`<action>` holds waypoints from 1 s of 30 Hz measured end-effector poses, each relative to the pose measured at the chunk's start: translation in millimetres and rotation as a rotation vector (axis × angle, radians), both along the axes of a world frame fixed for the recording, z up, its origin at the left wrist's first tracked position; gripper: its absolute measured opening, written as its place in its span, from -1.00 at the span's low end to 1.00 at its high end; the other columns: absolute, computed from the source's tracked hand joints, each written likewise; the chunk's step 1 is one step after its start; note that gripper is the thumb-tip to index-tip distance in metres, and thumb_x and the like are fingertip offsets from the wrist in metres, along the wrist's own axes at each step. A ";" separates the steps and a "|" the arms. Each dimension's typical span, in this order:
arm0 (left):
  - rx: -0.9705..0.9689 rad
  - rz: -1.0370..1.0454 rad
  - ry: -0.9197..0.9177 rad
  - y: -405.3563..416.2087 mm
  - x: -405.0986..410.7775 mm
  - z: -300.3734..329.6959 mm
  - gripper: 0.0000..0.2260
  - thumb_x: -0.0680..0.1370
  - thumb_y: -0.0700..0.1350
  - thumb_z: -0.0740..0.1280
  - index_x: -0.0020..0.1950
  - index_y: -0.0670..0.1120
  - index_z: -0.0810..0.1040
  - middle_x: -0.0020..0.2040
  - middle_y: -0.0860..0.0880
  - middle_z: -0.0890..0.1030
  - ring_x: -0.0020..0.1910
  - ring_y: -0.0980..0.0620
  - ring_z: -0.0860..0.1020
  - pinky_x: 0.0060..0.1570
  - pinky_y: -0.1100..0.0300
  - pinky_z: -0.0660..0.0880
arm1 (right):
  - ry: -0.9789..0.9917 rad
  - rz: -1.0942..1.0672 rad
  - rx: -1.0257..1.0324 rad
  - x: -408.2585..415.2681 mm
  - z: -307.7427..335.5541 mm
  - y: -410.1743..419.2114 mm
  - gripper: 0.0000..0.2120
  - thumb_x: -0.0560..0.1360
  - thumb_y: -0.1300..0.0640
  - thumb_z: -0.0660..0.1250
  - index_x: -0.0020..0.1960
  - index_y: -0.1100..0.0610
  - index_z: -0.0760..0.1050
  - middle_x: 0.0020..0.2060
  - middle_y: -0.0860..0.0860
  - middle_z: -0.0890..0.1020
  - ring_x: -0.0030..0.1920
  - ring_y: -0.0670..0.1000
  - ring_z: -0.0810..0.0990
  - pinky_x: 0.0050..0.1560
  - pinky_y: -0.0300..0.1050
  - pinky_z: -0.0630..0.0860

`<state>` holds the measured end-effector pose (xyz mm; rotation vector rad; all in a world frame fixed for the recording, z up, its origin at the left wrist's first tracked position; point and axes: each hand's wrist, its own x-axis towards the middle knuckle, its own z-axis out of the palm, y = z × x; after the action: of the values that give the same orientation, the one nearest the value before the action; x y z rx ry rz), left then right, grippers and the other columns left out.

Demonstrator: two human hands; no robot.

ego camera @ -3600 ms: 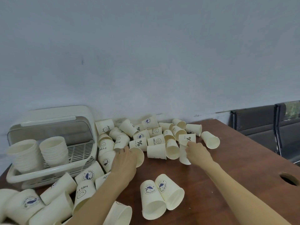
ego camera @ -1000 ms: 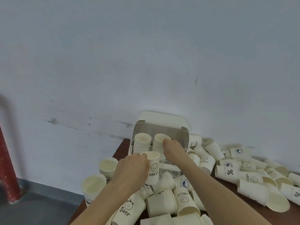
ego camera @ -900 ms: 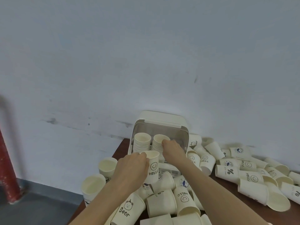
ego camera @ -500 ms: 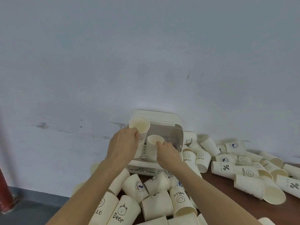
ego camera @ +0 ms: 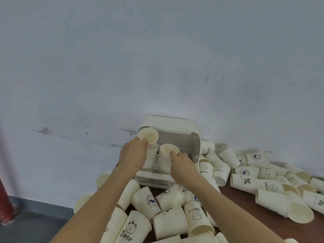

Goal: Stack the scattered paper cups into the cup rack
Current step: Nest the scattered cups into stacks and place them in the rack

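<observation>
A white cup rack (ego camera: 175, 124) with a raised lid stands against the wall. Two stacks of paper cups stand inside it. My left hand (ego camera: 134, 153) grips a paper cup (ego camera: 148, 136) that sits tilted on top of the left stack (ego camera: 150, 158). My right hand (ego camera: 182, 163) rests against the right stack (ego camera: 166, 156), its fingertips at the rim of the top cup. Several loose paper cups (ego camera: 192, 216) lie on their sides on the brown table (ego camera: 245, 207) in front of and to the right of the rack.
The pale wall (ego camera: 157, 58) rises right behind the rack. The table's left edge runs just left of the rack, with grey floor (ego camera: 26, 225) and a red post (ego camera: 4, 199) beyond it. Cups with "HELLO" and "%" prints (ego camera: 245, 181) crowd the right side.
Since 3.6 s ago both hands took cups from the pile over to the rack. In the last second my left hand lifted its cup onto the left stack; my right hand stays at the right stack.
</observation>
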<state>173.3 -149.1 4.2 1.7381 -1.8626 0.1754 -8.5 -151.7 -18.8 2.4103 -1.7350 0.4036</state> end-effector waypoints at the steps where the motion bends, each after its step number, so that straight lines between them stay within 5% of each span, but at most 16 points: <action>1: 0.009 0.015 -0.019 -1.6 -0.6 1.1 -0.76 0.66 -0.06 0.08 -0.01 -0.07 0.52 -0.11 -0.05 0.49 -0.18 -0.09 0.49 -0.22 0.08 0.43 | -0.006 0.002 0.002 0.1 0.0 0.1 -0.72 0.49 0.31 0.12 0.19 0.19 0.34 0.04 0.15 0.52 0.07 0.15 0.44 -0.08 -0.06 0.36; 8: 0.140 0.070 -0.161 -6.2 -9.4 0.3 -0.79 0.65 -0.16 0.10 0.15 -0.09 0.51 0.09 -0.09 0.54 -0.02 -0.10 0.53 -0.13 0.13 0.33 | -0.032 0.002 0.013 1.6 1.1 -0.1 -0.69 0.49 0.30 0.12 0.22 0.18 0.33 0.03 0.14 0.52 0.05 0.14 0.43 -0.13 -0.09 0.32; 13: 0.220 0.058 -0.213 -1.8 -15.2 -16.3 -0.65 0.67 0.05 -0.03 0.21 -0.11 0.43 0.16 -0.15 0.52 0.09 -0.14 0.49 0.05 0.03 0.36 | -0.054 -0.008 0.042 1.7 -0.2 1.7 -0.65 0.48 0.32 0.12 0.26 0.19 0.29 0.04 0.15 0.51 0.07 0.14 0.42 -0.12 -0.08 0.33; 19: 0.292 0.022 -0.127 14.4 -18.9 -25.9 -0.42 0.64 0.08 0.04 0.56 -0.11 -0.10 0.41 -0.22 0.33 0.28 -0.19 0.40 0.16 -0.05 0.41 | -0.070 -0.013 0.067 0.9 5.7 11.5 -0.40 0.49 0.28 0.15 0.49 0.18 0.06 0.13 0.20 0.49 0.10 0.18 0.43 -0.05 -0.04 0.36; 24: 0.200 -0.052 -0.036 47.8 -29.6 -10.4 -0.50 0.63 0.02 0.08 0.53 -0.10 0.05 0.28 -0.19 0.41 0.17 -0.18 0.44 -0.02 -0.03 0.47 | -0.065 -0.022 0.060 -5.6 17.1 35.7 -0.37 0.51 0.24 0.15 0.53 0.15 0.00 0.12 0.19 0.49 0.10 0.18 0.43 0.13 0.04 0.38; 30: 0.108 -0.119 0.074 99.6 -43.4 6.8 -0.67 0.63 -0.01 0.08 0.37 -0.05 0.32 0.10 -0.10 0.47 0.05 -0.10 0.46 -0.09 0.06 0.42 | -0.147 0.012 0.050 -25.9 30.0 84.4 -0.55 0.48 0.27 0.11 0.36 0.12 0.28 0.02 0.14 0.50 0.11 0.20 0.43 0.03 0.00 0.39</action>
<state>129.9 -49.5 10.9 1.6740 -1.9457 -0.0363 -34.4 -67.3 11.3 2.4845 -1.8104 0.5588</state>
